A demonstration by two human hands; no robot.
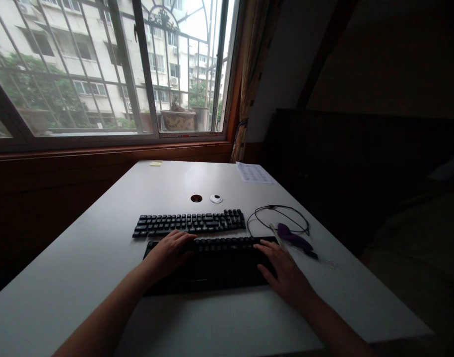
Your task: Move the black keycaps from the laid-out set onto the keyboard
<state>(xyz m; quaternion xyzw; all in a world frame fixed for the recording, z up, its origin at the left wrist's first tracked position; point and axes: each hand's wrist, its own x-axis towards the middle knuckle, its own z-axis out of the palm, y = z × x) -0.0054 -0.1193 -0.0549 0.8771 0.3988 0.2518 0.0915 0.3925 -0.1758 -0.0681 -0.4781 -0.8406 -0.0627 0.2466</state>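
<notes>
A black keyboard [212,272] lies flat on the white table in front of me. Along its far edge one row of keys is visible, while the rest of its surface is too dark to make out. My left hand [169,250] rests over its far left part, fingers stretched forward onto the key row. At the right end, my right hand [281,267] is spread, with fingertips touching the far corner and the thumb apart. Just beyond the keyboard, black keycaps [189,223] are laid out in rows like a keyboard layout.
Right of the keyboard lie a coiled black cable [282,207], a purple item [293,239] with a dark end, and a thin pale stick. A round cable hole [196,198], its white cover [216,199], a printed sheet [254,173] and a yellow note [156,163] are farther back.
</notes>
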